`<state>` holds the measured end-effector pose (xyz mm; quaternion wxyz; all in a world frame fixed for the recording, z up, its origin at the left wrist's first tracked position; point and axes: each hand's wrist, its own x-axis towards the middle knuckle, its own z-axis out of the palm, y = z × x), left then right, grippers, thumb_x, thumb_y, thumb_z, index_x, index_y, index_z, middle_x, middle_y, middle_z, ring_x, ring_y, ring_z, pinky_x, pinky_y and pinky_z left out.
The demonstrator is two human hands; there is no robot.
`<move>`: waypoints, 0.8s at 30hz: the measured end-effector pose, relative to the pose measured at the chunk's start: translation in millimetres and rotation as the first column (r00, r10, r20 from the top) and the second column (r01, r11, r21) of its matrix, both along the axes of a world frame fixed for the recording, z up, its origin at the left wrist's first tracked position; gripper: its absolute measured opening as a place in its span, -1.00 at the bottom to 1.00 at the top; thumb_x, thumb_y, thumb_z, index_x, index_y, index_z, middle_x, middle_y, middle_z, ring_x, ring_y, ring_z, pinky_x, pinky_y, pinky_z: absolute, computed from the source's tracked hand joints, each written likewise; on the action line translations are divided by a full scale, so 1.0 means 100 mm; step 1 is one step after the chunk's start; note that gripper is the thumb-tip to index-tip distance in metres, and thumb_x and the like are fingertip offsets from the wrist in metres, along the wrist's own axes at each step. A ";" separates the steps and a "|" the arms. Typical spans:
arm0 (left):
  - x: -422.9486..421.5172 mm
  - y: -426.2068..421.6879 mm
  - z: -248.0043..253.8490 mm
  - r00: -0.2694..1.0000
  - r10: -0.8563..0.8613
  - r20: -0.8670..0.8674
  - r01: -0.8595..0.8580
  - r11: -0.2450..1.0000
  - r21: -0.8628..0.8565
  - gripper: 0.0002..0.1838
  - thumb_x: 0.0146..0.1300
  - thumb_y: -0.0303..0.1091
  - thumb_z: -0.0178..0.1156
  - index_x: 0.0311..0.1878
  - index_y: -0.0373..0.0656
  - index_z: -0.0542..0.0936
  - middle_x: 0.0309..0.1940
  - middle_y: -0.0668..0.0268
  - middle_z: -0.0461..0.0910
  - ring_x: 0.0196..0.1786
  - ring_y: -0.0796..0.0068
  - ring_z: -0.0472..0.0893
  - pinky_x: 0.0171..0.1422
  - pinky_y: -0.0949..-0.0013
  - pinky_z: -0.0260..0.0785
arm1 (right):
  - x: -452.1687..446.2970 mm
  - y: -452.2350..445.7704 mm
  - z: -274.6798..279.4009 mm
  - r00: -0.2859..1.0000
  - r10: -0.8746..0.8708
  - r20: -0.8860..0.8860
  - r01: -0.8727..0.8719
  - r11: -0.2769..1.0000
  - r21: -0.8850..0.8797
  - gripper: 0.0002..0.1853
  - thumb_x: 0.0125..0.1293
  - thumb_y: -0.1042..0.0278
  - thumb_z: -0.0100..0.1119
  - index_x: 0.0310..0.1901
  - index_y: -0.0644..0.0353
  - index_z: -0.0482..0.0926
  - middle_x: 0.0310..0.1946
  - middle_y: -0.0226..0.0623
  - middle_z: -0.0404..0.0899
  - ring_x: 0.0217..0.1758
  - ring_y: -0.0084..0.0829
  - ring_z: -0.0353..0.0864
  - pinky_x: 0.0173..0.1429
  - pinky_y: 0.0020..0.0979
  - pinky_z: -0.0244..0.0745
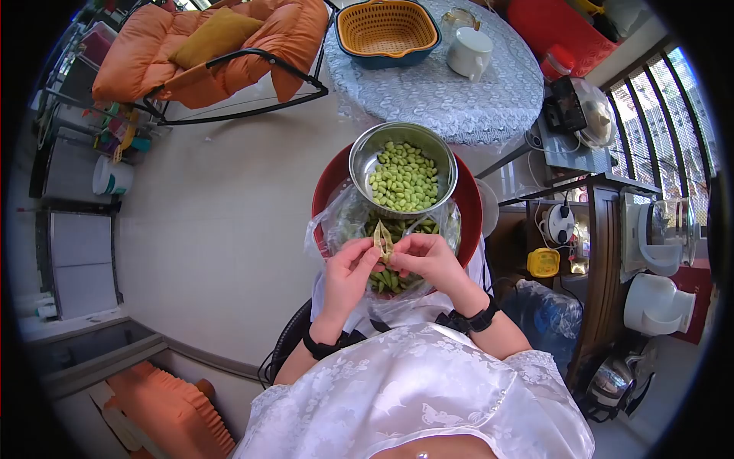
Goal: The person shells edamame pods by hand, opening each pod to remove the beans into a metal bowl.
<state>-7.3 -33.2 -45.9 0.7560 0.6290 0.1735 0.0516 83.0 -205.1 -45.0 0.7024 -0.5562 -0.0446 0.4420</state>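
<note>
Between my two hands is a split-open bean pod [384, 239], its pointed tip facing away from me. My left hand [355, 262] pinches one side of it, and my right hand [419, 258] pinches the other near the base. Just beyond the fingers sits a metal bowl [358, 174] with many shelled green beans [404, 177] inside. It rests over a large red basin [470, 195]. A clear plastic bag [333, 222] lines the basin below my hands, with unshelled green pods [387, 280] in it, partly hidden by my hands.
Ahead stands a table with a lace cloth [474, 107], bearing a yellow colander [386, 29] in a blue basin and a white lidded mug [469, 52]. An orange rocking chair [287, 57] is at the far left. On the right are a wooden cabinet [600, 260] and a plastic water jug [544, 312].
</note>
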 end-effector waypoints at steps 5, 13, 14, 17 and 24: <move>-0.02 -0.02 0.03 0.996 -0.083 0.016 0.081 0.991 0.110 -0.76 0.44 -0.51 0.22 0.11 -0.36 0.65 -0.07 0.31 0.68 -0.12 0.54 0.69 -0.04 0.48 0.60 | 0.00 0.00 0.01 1.000 0.000 0.018 0.000 1.000 -0.008 -0.83 0.38 0.37 0.36 -0.10 0.25 0.69 -0.26 -0.43 0.72 -0.26 -0.67 0.67 -0.19 -0.60 0.59; -0.03 0.09 0.03 0.980 -0.098 -0.175 0.055 0.971 -0.234 -0.76 0.46 -0.46 0.20 0.10 -0.35 0.65 -0.13 0.26 0.74 -0.17 0.51 0.73 -0.05 0.47 0.61 | -0.09 0.07 0.11 0.906 -0.096 0.413 0.160 0.979 -0.123 -0.81 0.29 0.45 0.41 -0.08 0.25 0.69 -0.31 -0.46 0.70 -0.31 -0.66 0.65 -0.24 -0.57 0.56; -0.04 0.09 0.01 0.978 -0.096 -0.183 0.047 0.966 -0.254 -0.76 0.47 -0.45 0.19 0.10 -0.34 0.66 -0.13 0.26 0.74 -0.17 0.52 0.73 -0.05 0.48 0.61 | -0.09 0.07 0.15 0.798 -0.036 0.602 0.184 0.965 -0.186 -0.80 0.26 0.49 0.42 -0.08 0.22 0.70 -0.33 -0.45 0.69 -0.32 -0.62 0.67 -0.25 -0.54 0.57; -0.04 0.10 0.01 0.977 -0.088 -0.192 0.035 0.964 -0.264 -0.76 0.48 -0.44 0.18 0.10 -0.33 0.66 -0.14 0.27 0.74 -0.18 0.54 0.72 -0.06 0.48 0.61 | -0.04 0.06 0.17 0.574 0.031 0.818 0.162 0.975 -0.151 -0.78 0.20 0.52 0.42 -0.11 0.14 0.72 -0.33 -0.38 0.67 -0.33 -0.48 0.69 -0.26 -0.46 0.59; -0.03 0.10 -0.02 0.981 -0.040 -0.190 -0.011 0.966 -0.260 -0.78 0.46 -0.45 0.19 0.08 -0.30 0.65 -0.15 0.29 0.73 -0.20 0.57 0.71 -0.08 0.50 0.60 | 0.00 0.07 0.20 0.334 0.047 0.942 0.131 0.987 -0.096 -0.83 0.19 0.52 0.41 -0.17 0.16 0.73 -0.31 -0.35 0.66 -0.34 -0.41 0.70 -0.28 -0.39 0.60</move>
